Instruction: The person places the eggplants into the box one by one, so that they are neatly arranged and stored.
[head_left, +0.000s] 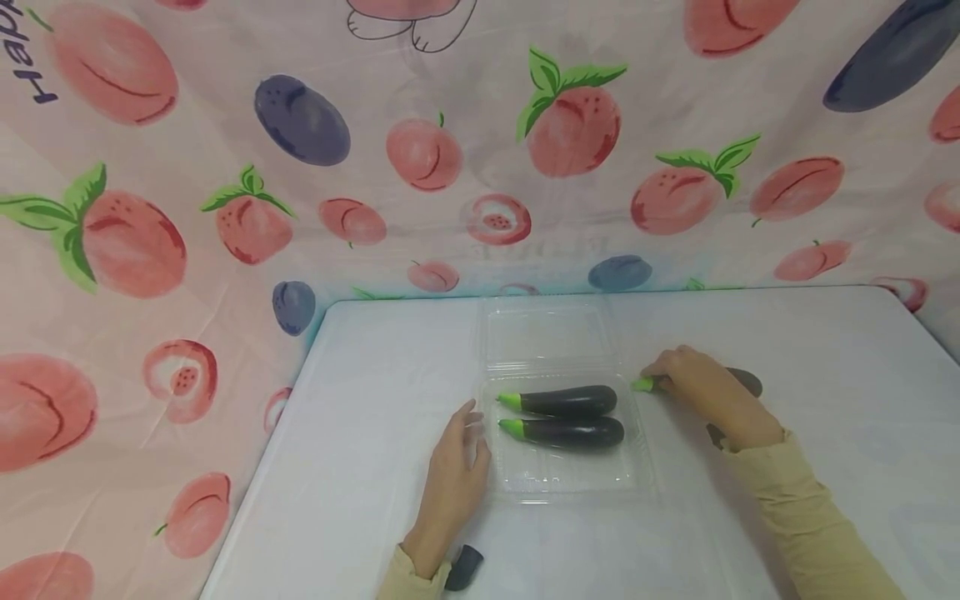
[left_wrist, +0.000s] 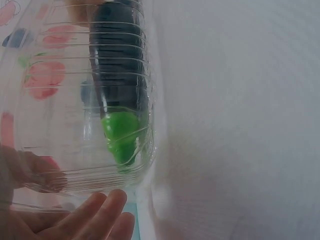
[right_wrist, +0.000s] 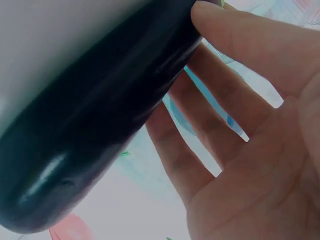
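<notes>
Two dark purple eggplants with green stem ends lie side by side in a clear plastic clamshell container [head_left: 525,482], the upper eggplant [head_left: 570,402] above the lower eggplant [head_left: 573,432]. The left hand [head_left: 453,475] is at the container's left wall, its fingers extended and loosely spread. To the right of the container, the right hand [head_left: 701,387] grips a third eggplant [right_wrist: 95,105] near its stem end, thumb on one side and fingers on the other. In the head view the hand covers this eggplant's middle; its green stem points toward the container.
The container's lid [head_left: 551,333] lies folded back toward the patterned cloth. A white table [head_left: 375,400] bears everything. Behind and to the left hangs a cloth [head_left: 465,100] printed with fruit. A dark device [head_left: 465,568] is at the left wrist.
</notes>
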